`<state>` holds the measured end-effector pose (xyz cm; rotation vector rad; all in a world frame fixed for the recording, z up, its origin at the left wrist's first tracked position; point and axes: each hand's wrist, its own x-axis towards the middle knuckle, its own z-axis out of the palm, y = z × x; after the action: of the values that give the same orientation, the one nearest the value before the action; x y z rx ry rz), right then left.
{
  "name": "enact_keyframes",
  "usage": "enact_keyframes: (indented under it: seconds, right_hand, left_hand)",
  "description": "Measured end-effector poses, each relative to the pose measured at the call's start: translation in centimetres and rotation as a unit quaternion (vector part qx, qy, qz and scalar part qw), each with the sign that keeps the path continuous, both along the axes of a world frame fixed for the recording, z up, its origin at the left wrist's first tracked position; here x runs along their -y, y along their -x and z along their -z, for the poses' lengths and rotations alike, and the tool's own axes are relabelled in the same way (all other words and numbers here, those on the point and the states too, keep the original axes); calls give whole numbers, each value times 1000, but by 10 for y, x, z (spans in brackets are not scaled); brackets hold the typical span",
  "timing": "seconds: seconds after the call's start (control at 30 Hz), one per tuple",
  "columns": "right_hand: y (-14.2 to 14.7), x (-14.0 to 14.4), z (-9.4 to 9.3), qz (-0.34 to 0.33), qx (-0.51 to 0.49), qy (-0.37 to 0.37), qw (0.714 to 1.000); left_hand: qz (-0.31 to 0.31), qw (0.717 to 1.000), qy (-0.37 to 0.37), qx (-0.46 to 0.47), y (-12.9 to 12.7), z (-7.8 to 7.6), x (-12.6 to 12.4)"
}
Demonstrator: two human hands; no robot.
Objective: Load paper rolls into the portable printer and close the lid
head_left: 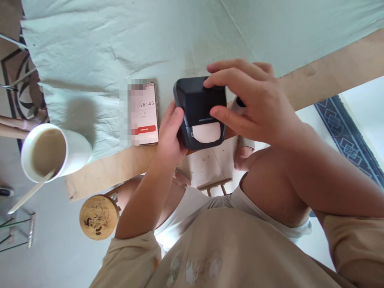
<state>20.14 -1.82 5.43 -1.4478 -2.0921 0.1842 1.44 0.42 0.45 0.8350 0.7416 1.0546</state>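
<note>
A small black label printer (198, 104), with white paper (207, 132) showing at its near end, is held at the table's front edge. My left hand (172, 134) is closed around its left side, the thumb pressing the edge and the other fingers hidden beneath or behind it. Over the printer's right side hovers my right hand (252, 96), fingers apart. Its index fingertip and thumb tip overlap the dark lid; whether they press on it I cannot tell. A phone (147, 114) with a lit screen and a red button lies on the cloth, left of my left hand.
A white cup (76, 150) with a brownish drink and a spoon (31, 191) stands at the table's left edge. Pale green cloth (99, 48) covers the table. Below are a round wooden stool (99, 217) and my legs. Another person's limb (15, 124) shows at far left.
</note>
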Motion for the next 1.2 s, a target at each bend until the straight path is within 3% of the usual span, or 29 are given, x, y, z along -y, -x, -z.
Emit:
enact_keyframes:
  seconds: [0.17, 0.37, 0.53, 0.7, 0.83, 0.9, 1.07, 1.2]
  right_hand:
    - [-6, 1, 2, 10, -5, -67, 998]
    - [4, 2, 5, 2, 52, -39, 998]
    - [10, 1, -2, 28, 35, -61, 997]
    - [16, 5, -14, 144, 15, -115, 983]
    - [18, 4, -17, 167, -5, -128, 978]
    - [18, 2, -15, 148, 22, -105, 983]
    - [17, 0, -8, 99, 123, 54, 986]
    - [14, 0, -5, 75, 147, 64, 984]
  left_hand:
    - [6, 997, 66, 32, -1, 4, -3]
    - [-24, 999, 35, -16, 5, 3, -5]
    - [8, 992, 121, -12, 5, -3, -8]
    - [44, 998, 39, -5, 7, -3, -5]
    - [28, 999, 30, -32, 10, -3, -2]
    - [19, 999, 16, -34, 9, -4, -1]
    - [45, 998, -9, -30, 7, -7, 1]
    - [52, 998, -23, -29, 8, -6, 2]
